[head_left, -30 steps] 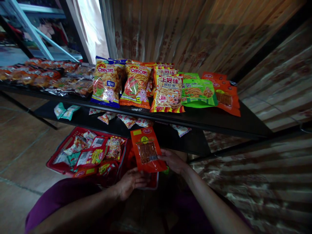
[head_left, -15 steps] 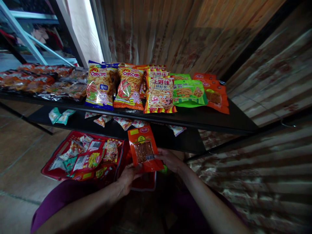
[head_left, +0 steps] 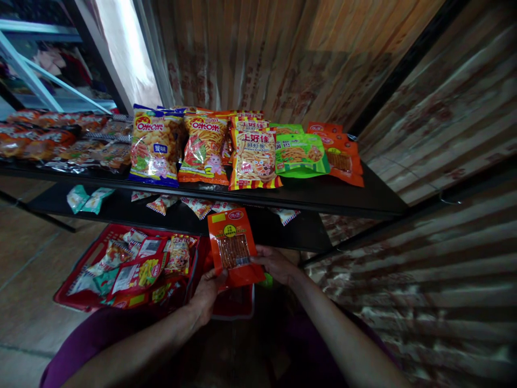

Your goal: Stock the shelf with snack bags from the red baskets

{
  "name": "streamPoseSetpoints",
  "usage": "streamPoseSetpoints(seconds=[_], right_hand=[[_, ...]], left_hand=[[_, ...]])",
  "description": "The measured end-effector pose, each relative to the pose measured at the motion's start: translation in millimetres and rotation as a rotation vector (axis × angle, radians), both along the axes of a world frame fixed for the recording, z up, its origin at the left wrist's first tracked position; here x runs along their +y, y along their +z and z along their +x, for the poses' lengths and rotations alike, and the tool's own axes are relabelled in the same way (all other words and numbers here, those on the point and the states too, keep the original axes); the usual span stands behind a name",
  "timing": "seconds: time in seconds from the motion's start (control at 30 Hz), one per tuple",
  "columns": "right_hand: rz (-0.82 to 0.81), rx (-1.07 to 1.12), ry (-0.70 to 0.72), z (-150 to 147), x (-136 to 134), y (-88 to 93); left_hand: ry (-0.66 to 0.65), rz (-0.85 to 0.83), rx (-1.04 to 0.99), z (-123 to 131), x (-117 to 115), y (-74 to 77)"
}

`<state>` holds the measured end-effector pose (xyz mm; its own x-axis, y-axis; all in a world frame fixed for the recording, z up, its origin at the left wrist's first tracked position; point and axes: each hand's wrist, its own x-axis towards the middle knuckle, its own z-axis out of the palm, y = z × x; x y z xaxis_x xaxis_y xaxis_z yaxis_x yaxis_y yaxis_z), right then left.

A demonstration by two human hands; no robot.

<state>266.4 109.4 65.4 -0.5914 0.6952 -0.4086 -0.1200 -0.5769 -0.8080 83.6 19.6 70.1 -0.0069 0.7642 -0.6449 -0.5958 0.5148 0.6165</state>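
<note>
An orange snack packet [head_left: 233, 245], with a clear window showing brown sticks, is held upright in front of the lower shelf. My left hand [head_left: 209, 291] grips its lower left corner, thumb on the front. At the right edge, my right hand [head_left: 277, 264] pinches the same packet. Similar orange packets [head_left: 345, 161] stand at the right end of the upper shelf [head_left: 315, 195], beside green snack bags [head_left: 302, 156]. Below and left of the held packet sits a red basket [head_left: 70, 288] of mixed snack packets. Something green peeks out just below my right fingers, mostly hidden.
Prawn cracker bags [head_left: 254, 160], an orange-trimmed bag [head_left: 203, 151] and a blue-trimmed bag [head_left: 154, 145] line the upper shelf. Dark-wrapped snacks [head_left: 40, 143] lie at its left. The lower shelf [head_left: 133, 213] carries teal packets [head_left: 89, 199] and small striped ones. A patterned curtain [head_left: 424, 291] hangs at right.
The whole view has shifted, so shelf, basket and hands appear farther left. Both hands still hold the orange packet, which looks slightly more upright.
</note>
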Motion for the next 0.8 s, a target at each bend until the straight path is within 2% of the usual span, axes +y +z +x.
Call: streamPoseSetpoints(seconds=[0.2, 0.33, 0.5, 0.63, 0.8], right_hand=[[0.010, -0.027, -0.013, 3, 1, -2.2], [-0.005, -0.031, -0.044, 3, 0, 0.6], [0.016, -0.037, -0.033, 4, 0, 2.4], [0.028, -0.047, -0.022, 4, 0, 3.2], [0.111, -0.091, -0.075, -1, 0, 7.1]], left_hand=[[-0.013, -0.045, 0.097, -1, 3, 5.5], [0.022, -0.040, 0.161, -4, 10, 6.4], [0.015, 0.016, 0.125, -2, 12, 1.1], [0.013, 0.043, 0.174, -4, 12, -6.9], [0.247, 0.160, 0.421, -10, 17, -5.7]])
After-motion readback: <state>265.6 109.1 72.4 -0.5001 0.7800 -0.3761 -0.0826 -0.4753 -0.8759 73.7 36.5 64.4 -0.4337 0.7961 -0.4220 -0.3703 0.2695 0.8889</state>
